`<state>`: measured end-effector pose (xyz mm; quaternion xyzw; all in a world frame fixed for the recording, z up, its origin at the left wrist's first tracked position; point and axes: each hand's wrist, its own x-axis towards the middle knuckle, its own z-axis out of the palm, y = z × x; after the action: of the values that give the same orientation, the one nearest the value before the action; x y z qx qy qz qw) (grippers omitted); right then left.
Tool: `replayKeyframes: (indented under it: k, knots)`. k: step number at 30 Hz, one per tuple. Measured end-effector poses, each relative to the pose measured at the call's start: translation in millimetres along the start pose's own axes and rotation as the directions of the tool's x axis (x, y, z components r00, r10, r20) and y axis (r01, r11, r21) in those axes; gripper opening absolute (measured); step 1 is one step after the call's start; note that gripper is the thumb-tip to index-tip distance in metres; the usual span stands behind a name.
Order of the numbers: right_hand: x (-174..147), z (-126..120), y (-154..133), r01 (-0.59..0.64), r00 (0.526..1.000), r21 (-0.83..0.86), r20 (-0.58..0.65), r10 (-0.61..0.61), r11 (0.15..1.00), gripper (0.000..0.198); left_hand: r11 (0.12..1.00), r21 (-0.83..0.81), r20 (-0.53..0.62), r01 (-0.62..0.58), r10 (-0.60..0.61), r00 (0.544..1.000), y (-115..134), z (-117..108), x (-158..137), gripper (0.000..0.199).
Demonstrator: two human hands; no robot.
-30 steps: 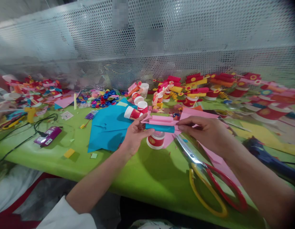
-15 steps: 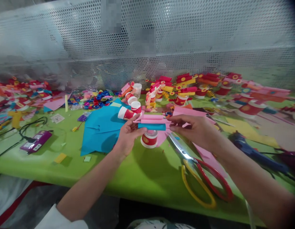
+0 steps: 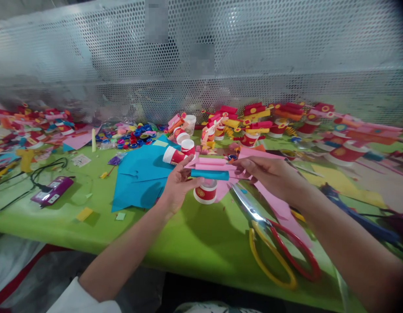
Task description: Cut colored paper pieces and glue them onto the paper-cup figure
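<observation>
Between my two hands sits a paper piece made of a pink roll and a blue roll, set side by side. Its left end is pinched by my left hand, thumb along the blue roll. My right hand has its fingers closed at the right end, on a pink paper part; the exact grip is partly hidden. Directly under the rolls stands a red and white paper cup; whether it is joined to them I cannot tell. Large scissors with yellow and red handles lie beneath my right forearm.
Blue paper sheets lie left, near more paper cups. A purple power strip with cables is farther left. Several finished-looking paper models line the perforated metal panel. A dark blue glue gun lies right.
The view has shifted slightly. My right hand's fingers have curled and turned a little at the right end of the paper rolls. My left hand keeps its hold.
</observation>
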<state>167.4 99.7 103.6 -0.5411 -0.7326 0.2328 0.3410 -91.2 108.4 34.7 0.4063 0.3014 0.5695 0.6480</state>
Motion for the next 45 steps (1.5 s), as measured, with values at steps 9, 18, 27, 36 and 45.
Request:
replayKeyframes:
  k: [9,18,27,36,45]
  knots:
    - [3,0,0,-0.008,0.999,0.013,0.041,0.007,1.000,0.077,0.999,0.031,-0.011,0.017,-0.017,1.000,-2,2,1,0.090]
    - [3,2,6,0.004,0.998,0.031,0.062,-0.006,0.999,0.077,1.000,0.001,0.033,0.030,-0.030,0.999,-3,5,3,0.090]
    - [4,-1,-2,-0.026,0.997,0.019,0.071,0.024,0.999,0.084,0.999,0.024,-0.038,0.027,-0.026,0.999,-2,10,3,0.084]
    - [5,2,1,-0.027,0.994,0.021,0.102,0.025,0.999,0.079,0.998,0.058,-0.035,0.009,-0.007,0.999,-10,4,7,0.078]
    - [7,6,3,-0.010,0.994,0.021,0.111,0.008,1.000,0.056,0.999,0.013,-0.044,0.034,-0.034,0.998,-12,5,8,0.077]
